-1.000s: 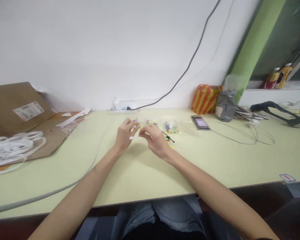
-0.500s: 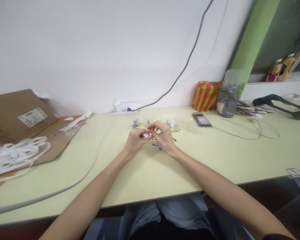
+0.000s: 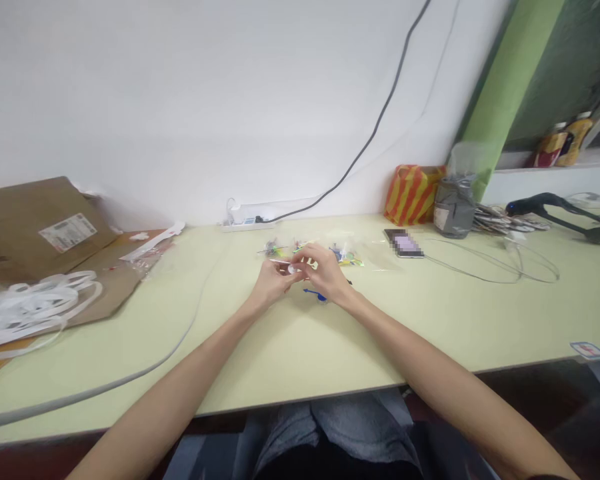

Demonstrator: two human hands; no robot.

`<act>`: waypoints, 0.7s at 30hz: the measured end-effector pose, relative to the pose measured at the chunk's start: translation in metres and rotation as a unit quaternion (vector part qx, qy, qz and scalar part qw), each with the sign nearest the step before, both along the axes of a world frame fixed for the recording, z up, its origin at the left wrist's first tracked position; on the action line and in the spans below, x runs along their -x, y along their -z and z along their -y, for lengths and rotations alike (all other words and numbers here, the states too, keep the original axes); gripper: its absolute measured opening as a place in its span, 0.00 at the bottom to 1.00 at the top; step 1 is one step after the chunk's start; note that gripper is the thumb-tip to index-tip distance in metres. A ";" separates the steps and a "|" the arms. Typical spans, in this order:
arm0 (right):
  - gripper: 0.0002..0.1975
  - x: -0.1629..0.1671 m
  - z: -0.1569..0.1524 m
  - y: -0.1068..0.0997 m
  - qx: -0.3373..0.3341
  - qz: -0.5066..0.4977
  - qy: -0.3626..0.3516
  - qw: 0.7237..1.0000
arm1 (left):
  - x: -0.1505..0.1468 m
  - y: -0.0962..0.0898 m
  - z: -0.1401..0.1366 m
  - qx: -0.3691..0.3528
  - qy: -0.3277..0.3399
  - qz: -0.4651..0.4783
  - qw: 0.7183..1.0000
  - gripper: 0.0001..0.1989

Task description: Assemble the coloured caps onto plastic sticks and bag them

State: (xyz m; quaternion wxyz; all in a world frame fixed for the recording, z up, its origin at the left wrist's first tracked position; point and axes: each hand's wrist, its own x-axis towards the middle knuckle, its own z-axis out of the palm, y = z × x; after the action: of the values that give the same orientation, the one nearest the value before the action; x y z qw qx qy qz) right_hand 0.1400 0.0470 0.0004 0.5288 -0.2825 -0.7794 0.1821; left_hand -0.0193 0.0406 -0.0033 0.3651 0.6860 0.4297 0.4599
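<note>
My left hand (image 3: pixel 271 283) and my right hand (image 3: pixel 323 272) meet over the middle of the table, fingertips pinched together. Between them is a small white round piece (image 3: pixel 293 269), mostly covered by the fingers; its kind cannot be made out. A thin white strip points left from the left fingertips. Just below my right hand lies a blue piece with an arrow-shaped arm (image 3: pixel 321 297). Behind the hands are clear bags of small coloured parts, one on the left (image 3: pixel 274 249) and one on the right (image 3: pixel 347 255).
A phone (image 3: pixel 407 245) with a cable lies to the right. Behind it stand a red-and-yellow striped bag (image 3: pixel 411 193) and a grey bag (image 3: pixel 453 207). At left are a cardboard box (image 3: pixel 25 227) and white strap coils (image 3: pixel 40 300). A power strip (image 3: pixel 245 220) sits by the wall.
Both hands stay together at nearly the same spot, fingers shifting slightly around the white piece. A thin white strip now shows at the left fingertips, and more of the blue piece is visible.
</note>
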 end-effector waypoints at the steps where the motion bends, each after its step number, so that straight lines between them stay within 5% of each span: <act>1: 0.07 0.000 0.000 0.000 -0.009 -0.002 0.000 1.000 | 0.000 -0.001 0.000 0.013 0.005 0.007 1.000 0.15; 8: 0.06 -0.001 -0.003 0.003 -0.011 -0.030 0.051 0.998 | 0.002 -0.008 0.001 0.023 0.079 0.098 0.992 0.16; 21: 0.13 -0.005 -0.001 -0.002 -0.053 0.036 0.033 0.997 | 0.007 -0.008 0.002 0.035 0.063 0.109 0.991 0.17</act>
State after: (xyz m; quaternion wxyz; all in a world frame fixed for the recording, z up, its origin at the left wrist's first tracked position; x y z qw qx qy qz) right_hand 0.1449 0.0478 0.0020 0.5204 -0.2857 -0.7968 0.1126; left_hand -0.0268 0.0388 0.0051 0.4616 0.6444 0.3592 0.4927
